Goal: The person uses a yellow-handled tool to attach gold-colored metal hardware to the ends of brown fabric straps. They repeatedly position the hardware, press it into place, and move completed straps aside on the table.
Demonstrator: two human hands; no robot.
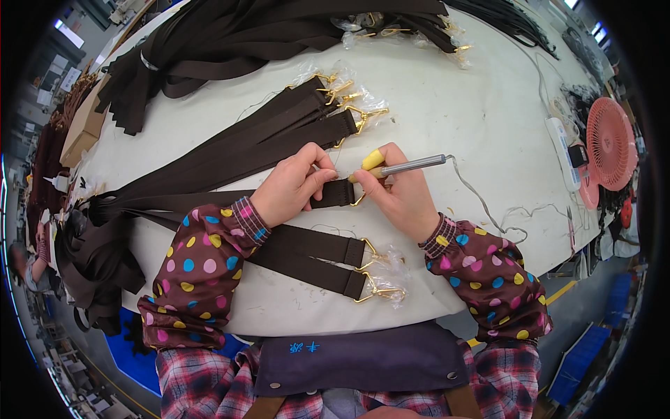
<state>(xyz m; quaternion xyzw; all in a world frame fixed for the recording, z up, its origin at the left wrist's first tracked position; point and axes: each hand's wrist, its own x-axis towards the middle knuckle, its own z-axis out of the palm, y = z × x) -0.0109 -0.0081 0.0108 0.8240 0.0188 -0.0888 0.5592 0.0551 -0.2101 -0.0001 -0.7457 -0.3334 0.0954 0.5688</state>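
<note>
My left hand (293,183) is closed at the end of a dark brown strap (338,193), its thumb and index finger pinched together beside the strap's edge. A fine dark thread shows near these fingertips. In my right hand (405,195) is a corded pen-shaped tool (415,165), with a grey barrel and a tan front part. Its front end meets or nearly meets the strap end; exact contact cannot be made out. One right finger wears a yellow finger cover (373,159). A gold metal ring (359,200) sits at this strap's end, partly behind my right hand.
More straps (307,271) with gold clips in clear plastic lie nearer me, and others (279,140) lie beyond. A large strap bundle (230,52) covers the far side. To the right are a white power strip (562,153) and a pink fan (611,143). The tool's grey cord (478,199) trails rightward.
</note>
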